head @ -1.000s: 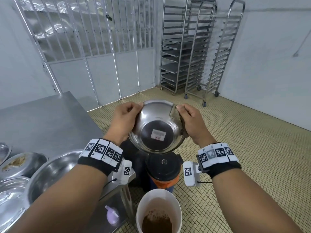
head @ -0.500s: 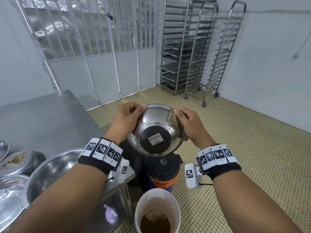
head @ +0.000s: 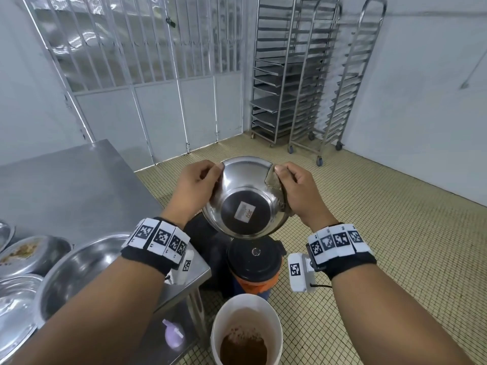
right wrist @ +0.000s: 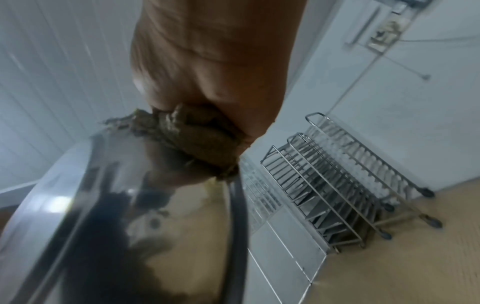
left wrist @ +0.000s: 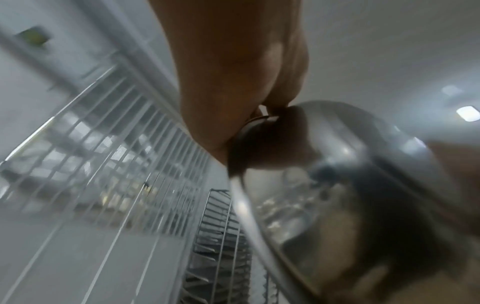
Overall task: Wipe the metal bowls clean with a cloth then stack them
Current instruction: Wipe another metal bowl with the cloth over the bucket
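A metal bowl (head: 246,196) is held in the air over the floor, tipped so its underside with a white sticker faces me. My left hand (head: 196,187) grips its left rim (left wrist: 259,123). My right hand (head: 297,191) pinches a dirty brown cloth (head: 274,184) against the bowl's right rim, and the cloth (right wrist: 192,139) folds over the edge there. In the right wrist view the bowl's shiny side (right wrist: 103,205) fills the lower left. The bowl's inside is turned away and hidden.
A steel table (head: 66,185) stands at the left with several metal bowls (head: 81,270) near its front edge. Below the held bowl are a black-lidded container (head: 254,262) and a white bucket (head: 246,330) with brown residue. Wheeled tray racks (head: 297,83) stand at the far wall.
The bowl has turned clockwise and dropped slightly between my hands. The cloth under my right thumb has come into view along the right rim.
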Demonstrator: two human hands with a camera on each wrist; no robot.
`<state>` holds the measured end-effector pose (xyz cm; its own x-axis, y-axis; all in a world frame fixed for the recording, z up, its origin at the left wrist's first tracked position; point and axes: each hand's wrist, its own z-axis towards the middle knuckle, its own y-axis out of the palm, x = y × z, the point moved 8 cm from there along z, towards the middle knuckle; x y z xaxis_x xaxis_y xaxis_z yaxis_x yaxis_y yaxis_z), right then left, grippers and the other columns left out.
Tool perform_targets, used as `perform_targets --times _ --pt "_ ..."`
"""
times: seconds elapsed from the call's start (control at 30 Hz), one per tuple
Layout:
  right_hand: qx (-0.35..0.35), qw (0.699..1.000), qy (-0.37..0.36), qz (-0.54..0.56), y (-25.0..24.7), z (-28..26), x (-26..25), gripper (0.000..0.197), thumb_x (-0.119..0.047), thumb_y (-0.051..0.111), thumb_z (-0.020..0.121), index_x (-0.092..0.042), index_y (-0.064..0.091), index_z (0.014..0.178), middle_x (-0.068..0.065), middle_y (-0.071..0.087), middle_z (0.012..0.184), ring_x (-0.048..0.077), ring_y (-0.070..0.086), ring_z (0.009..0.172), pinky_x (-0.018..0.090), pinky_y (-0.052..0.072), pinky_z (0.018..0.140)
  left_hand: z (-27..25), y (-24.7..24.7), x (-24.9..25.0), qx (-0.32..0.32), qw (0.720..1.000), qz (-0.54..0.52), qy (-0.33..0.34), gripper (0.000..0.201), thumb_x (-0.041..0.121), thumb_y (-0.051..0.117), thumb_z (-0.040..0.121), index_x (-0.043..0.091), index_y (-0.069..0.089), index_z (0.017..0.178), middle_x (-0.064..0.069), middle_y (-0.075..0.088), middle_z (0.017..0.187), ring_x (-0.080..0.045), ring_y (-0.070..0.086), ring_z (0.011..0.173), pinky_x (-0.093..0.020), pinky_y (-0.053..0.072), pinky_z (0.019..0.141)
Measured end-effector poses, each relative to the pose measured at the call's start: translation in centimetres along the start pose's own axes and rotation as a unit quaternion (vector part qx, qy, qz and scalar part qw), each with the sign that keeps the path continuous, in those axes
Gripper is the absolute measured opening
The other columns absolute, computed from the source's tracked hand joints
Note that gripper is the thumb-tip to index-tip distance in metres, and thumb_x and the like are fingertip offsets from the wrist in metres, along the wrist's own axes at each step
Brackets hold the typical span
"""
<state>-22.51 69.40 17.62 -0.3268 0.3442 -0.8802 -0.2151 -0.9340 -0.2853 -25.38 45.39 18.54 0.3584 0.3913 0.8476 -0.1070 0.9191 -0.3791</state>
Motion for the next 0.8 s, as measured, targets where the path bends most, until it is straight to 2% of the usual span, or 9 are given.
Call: perform_targets --times 0.13,0.23,0.33,0.4,0.47,0.57,0.63,0.73,0.8 --pt "-0.064 0.994 -0.032 -0.080 1.9 0.5 -1.4 0.023 -0.038 0.059 0.101 -0.026 0.067 0.082 -0.007 0.065 0.077 0.008 0.060 0.070 0.024 0.047 0.066 -0.2 1.6 2.8 -0.079 0.991 0.091 0.064 0.015 0.033 0.065 0.101 0.026 0.070 0.089 0.012 0.068 0.079 -0.003 0.065 0.072 -0.013 0.049 0.063" --pt "-0.050 0.997 -0.027 -0.053 1.8 0.5 -1.2 0.024 -0.036 0.059 0.101 -0.027 0.067 0.081 -0.006 0.065 0.077 0.006 0.059 0.069 0.022 0.047 0.065 0.3 1.2 2.3 -0.047 0.995 0.073 0.042 0.021 0.038 0.066 0.100 0.029 0.069 0.081 0.010 0.069 0.071 -0.003 0.064 0.060 -0.013 0.048 0.055" --pt "-0.023 1.000 0.005 0.005 0.8 0.4 0.1 0.025 -0.034 0.055 0.103 -0.026 0.067 0.083 -0.007 0.064 0.076 0.006 0.059 0.069 0.026 0.048 0.066 0.6 -0.2 -0.3 0.021 0.997 -0.070 -0.035 0.029 0.035 0.067 0.101 0.017 0.070 0.079 0.006 0.064 0.055 -0.008 0.055 0.045 -0.021 0.043 0.045" --pt "-0.019 1.000 -0.002 -0.016 0.6 0.5 0.0 0.028 -0.034 0.056 0.103 -0.026 0.065 0.078 -0.008 0.061 0.071 0.007 0.056 0.066 0.029 0.047 0.066 0.3 0.2 -0.4 0.008 0.998 -0.055 -0.027 0.030 0.030 0.064 0.103 0.013 0.067 0.079 0.007 0.059 0.050 -0.002 0.050 0.042 -0.016 0.040 0.043" --pt "-0.022 0.998 -0.019 -0.052 0.8 0.9 -0.6 0.029 -0.036 0.059 0.101 -0.027 0.063 0.074 -0.013 0.058 0.067 0.005 0.053 0.063 0.025 0.045 0.064 0.0 1.1 0.3 -0.038 0.999 0.032 0.019 0.032 0.031 0.060 0.105 0.015 0.067 0.078 0.008 0.060 0.055 0.001 0.051 0.046 -0.010 0.040 0.049" --pt "-0.039 0.995 -0.038 -0.079 1.2 1.0 -1.4 0.032 -0.037 0.061 0.100 -0.030 0.059 0.069 -0.017 0.055 0.062 0.001 0.049 0.059 0.018 0.041 0.059 0.2 1.3 0.7 -0.059 0.997 0.040 0.026 0.033 0.034 0.061 0.104 0.019 0.068 0.075 0.007 0.063 0.058 -0.005 0.055 0.051 -0.016 0.045 0.053" --pt "-0.028 0.998 -0.030 -0.054 1.0 0.8 -1.0 0.032 -0.035 0.058 0.102 -0.027 0.059 0.071 -0.016 0.056 0.063 0.003 0.051 0.060 0.020 0.043 0.060 0.6 0.7 0.3 -0.026 1.000 -0.004 0.003 0.035 0.035 0.064 0.102 0.018 0.068 0.073 0.009 0.060 0.052 -0.007 0.053 0.047 -0.018 0.043 0.048" --pt "-0.009 1.000 0.000 -0.005 0.4 0.6 -0.2 0.030 -0.034 0.055 0.104 -0.016 0.065 0.082 -0.005 0.061 0.072 0.009 0.056 0.067 0.030 0.049 0.065 0.5 0.1 -0.7 0.020 0.994 -0.092 -0.049 0.037 0.032 0.065 0.103 0.004 0.070 0.080 0.004 0.059 0.052 -0.010 0.052 0.045 -0.023 0.043 0.044" --pt "-0.006 1.000 0.002 -0.018 0.3 0.6 -0.1 0.033 -0.035 0.055 0.103 -0.010 0.065 0.085 0.004 0.061 0.073 0.014 0.056 0.069 0.039 0.050 0.068 0.1 0.0 -0.5 0.013 0.996 -0.073 -0.043 0.036 0.029 0.061 0.105 0.004 0.068 0.079 0.007 0.056 0.049 -0.007 0.051 0.042 -0.019 0.041 0.042"
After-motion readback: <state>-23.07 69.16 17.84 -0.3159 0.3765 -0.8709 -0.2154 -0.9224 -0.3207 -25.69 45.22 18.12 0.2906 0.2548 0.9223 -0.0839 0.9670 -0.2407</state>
